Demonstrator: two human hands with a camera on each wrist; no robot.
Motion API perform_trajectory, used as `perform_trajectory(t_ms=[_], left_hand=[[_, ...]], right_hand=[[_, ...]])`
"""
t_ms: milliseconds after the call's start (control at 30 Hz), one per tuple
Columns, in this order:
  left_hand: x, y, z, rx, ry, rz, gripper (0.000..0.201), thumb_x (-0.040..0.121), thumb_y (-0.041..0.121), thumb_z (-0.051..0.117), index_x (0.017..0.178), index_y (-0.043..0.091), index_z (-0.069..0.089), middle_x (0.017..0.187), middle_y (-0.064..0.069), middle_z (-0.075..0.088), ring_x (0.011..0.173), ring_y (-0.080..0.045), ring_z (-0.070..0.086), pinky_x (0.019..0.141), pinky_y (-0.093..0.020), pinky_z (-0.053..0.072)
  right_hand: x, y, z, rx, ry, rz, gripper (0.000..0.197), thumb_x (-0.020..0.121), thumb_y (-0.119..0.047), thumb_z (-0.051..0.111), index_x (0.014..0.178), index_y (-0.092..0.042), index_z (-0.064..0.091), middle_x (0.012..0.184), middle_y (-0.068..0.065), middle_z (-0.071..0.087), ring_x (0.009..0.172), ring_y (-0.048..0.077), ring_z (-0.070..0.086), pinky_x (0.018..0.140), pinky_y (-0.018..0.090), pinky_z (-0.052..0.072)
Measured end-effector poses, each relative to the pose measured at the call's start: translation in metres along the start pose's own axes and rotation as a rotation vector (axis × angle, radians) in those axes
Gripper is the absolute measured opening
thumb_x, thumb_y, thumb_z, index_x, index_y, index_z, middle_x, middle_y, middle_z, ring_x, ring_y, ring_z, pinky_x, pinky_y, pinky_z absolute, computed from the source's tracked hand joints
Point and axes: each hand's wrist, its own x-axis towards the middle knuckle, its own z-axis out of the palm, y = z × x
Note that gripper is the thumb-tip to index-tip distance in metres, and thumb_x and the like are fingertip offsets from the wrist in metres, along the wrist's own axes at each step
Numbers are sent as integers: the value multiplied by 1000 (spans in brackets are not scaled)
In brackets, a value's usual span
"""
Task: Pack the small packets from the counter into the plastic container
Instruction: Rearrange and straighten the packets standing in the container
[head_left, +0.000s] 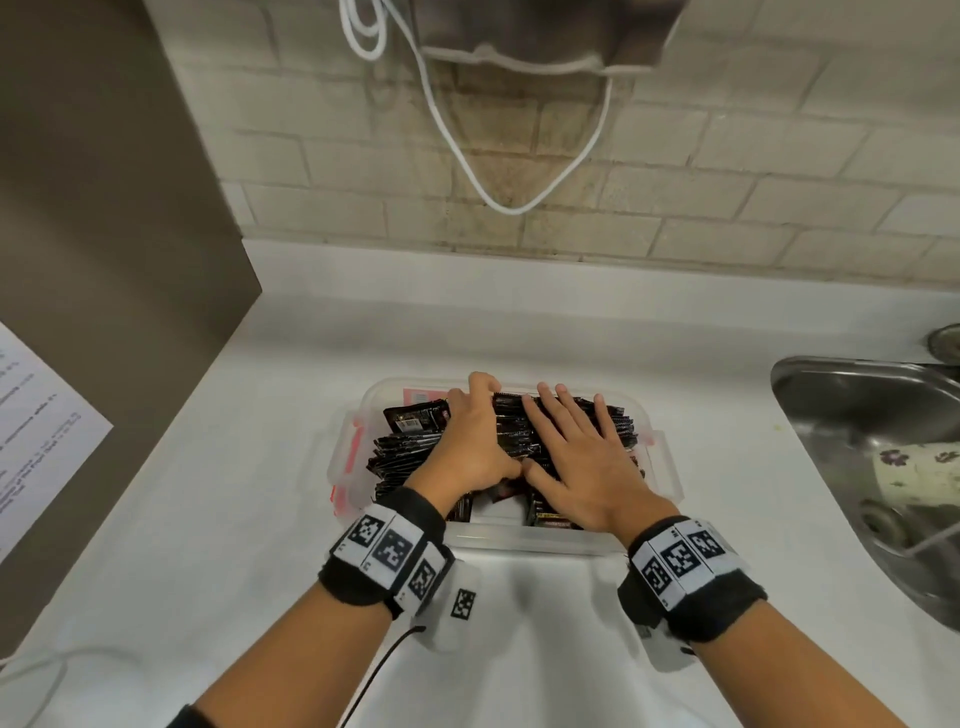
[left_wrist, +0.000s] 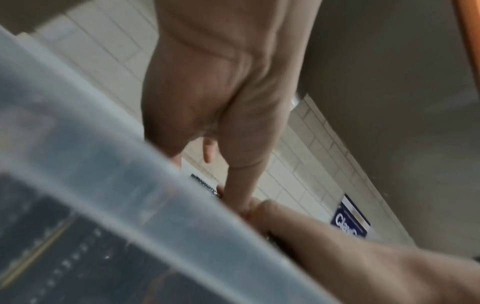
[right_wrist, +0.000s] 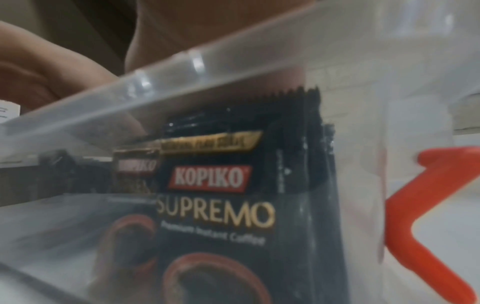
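A clear plastic container (head_left: 519, 536) with red clips (head_left: 349, 457) stands on the white counter, filled with several black coffee packets (head_left: 410, 447) standing on edge. My left hand (head_left: 475, 441) lies over the left part of the stack, fingers curled down over the packets' far edge. My right hand (head_left: 558, 434) rests flat on the packets, fingers straight and spread. The two thumbs touch. In the right wrist view a Kopiko packet (right_wrist: 215, 205) shows through the container wall (right_wrist: 207, 67) beside a red clip (right_wrist: 428, 205). The left wrist view shows my left hand (left_wrist: 221, 92) above the blurred container wall (left_wrist: 116, 164).
A steel sink (head_left: 857, 410) lies at the right with a flowered item (head_left: 919, 467) in it. A dark panel (head_left: 104, 234) bearing a paper sheet (head_left: 41, 426) stands at the left. A white cord (head_left: 467, 156) hangs before the tiled wall. White counter (head_left: 519, 322) stretches behind the container.
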Motion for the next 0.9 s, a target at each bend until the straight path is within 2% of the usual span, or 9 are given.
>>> perform_trajectory(t_ms=[133,267,300,367,500,600,700,833,900], left_hand=[[-2,3,-1,-344,-46,-127,88,83,10,69,151,28,16,151,-2,31,124,-13,38,86,-23,39],[1,12,10,-851,-8,-305,42,93,29,53,132,13,52,136,-10,57,108,-16,60,87,-33,49],[2,13,15,-947,5,-349,44,96,40,51,133,15,56,131,-11,62,112,-21,62,95,-39,51],[3,15,22,-1008,24,-422,64,94,61,47,145,23,47,144,-9,53,131,-25,51,111,-49,40],[3,21,29,-1021,11,-474,82,88,77,40,153,28,34,156,-6,38,142,-23,37,118,-50,30],[1,25,23,-988,6,-461,81,91,75,38,155,26,29,161,-3,29,146,-20,30,120,-44,24],[2,25,12,-1000,9,-438,71,98,65,37,154,22,32,156,1,36,123,-11,48,105,-38,33],[-3,25,-14,-892,-26,-308,64,103,48,42,156,18,25,161,-2,29,146,-16,31,122,-42,18],[-7,22,-36,-682,-19,-186,51,101,36,50,149,20,41,153,1,42,139,-16,41,119,-39,27]], right_hand=[[0,-1,-2,8,-3,8,77,94,-64,8,157,-24,-7,164,-2,-14,150,15,-20,121,51,-12],[2,-4,-6,-19,-3,-35,84,89,-70,9,157,-24,-10,164,-2,-17,149,16,-21,120,54,-12],[3,-5,-6,-24,-22,-40,86,88,-72,9,157,-25,-11,163,-2,-19,149,16,-22,120,54,-12],[5,-7,-5,-43,-64,-35,88,87,-74,10,155,-25,-15,162,0,-23,148,18,-25,119,55,-13],[8,-9,-2,-85,-91,12,81,95,-68,10,153,-22,-21,161,2,-26,147,19,-28,120,54,-12],[9,-8,-3,-94,-88,29,79,96,-66,9,154,-21,-20,161,3,-25,148,19,-26,120,54,-10],[9,-9,-4,-65,-75,27,83,92,-71,7,155,-22,-17,162,2,-22,148,18,-24,120,54,-11],[7,-12,-11,29,-26,14,94,85,-79,6,157,-21,-9,164,2,-16,149,16,-23,120,54,-13],[7,-15,-18,60,21,-19,93,87,-78,11,158,-20,-1,165,3,-10,150,17,-20,120,53,-12]])
